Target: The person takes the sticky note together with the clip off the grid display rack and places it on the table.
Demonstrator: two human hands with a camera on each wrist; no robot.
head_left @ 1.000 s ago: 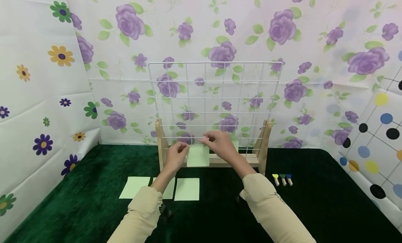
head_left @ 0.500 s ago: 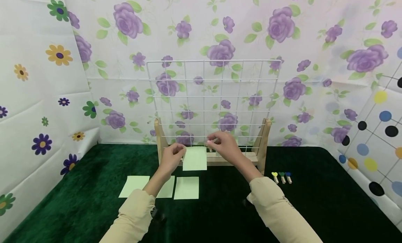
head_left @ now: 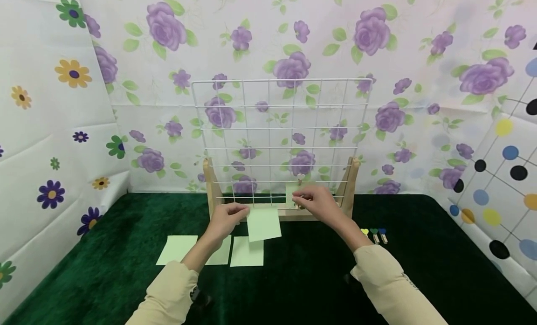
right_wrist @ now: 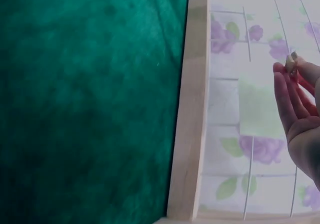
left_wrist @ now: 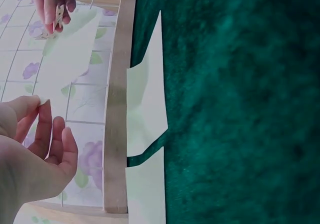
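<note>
A pale green paper square [head_left: 263, 224] hangs tilted in front of the wire grid's base, its upper left corner pinched between the thumb and fingers of my left hand [head_left: 226, 218]. In the left wrist view that paper [left_wrist: 72, 49] stretches from my left fingertips toward the other hand. My right hand [head_left: 320, 203] pinches a small wooden clothespin [left_wrist: 59, 16], also visible in the right wrist view. Behind the right fingers, another green paper square [head_left: 290, 194] hangs on the white wire grid [head_left: 268, 127] under a heart-topped clothespin [head_left: 300, 178].
Several green paper squares lie in a row on the dark green cloth [head_left: 293, 278], one [head_left: 246, 257] partly overlapped by the held paper. Wooden supports [head_left: 352, 185] carry the grid. At the right lie three clothespins [head_left: 375, 235] with yellow, green and blue hearts.
The left hand has moved down and left with its paper, which now hangs lower and tilted. The right hand has moved right and lower, away from that paper, uncovering the clipped square.
</note>
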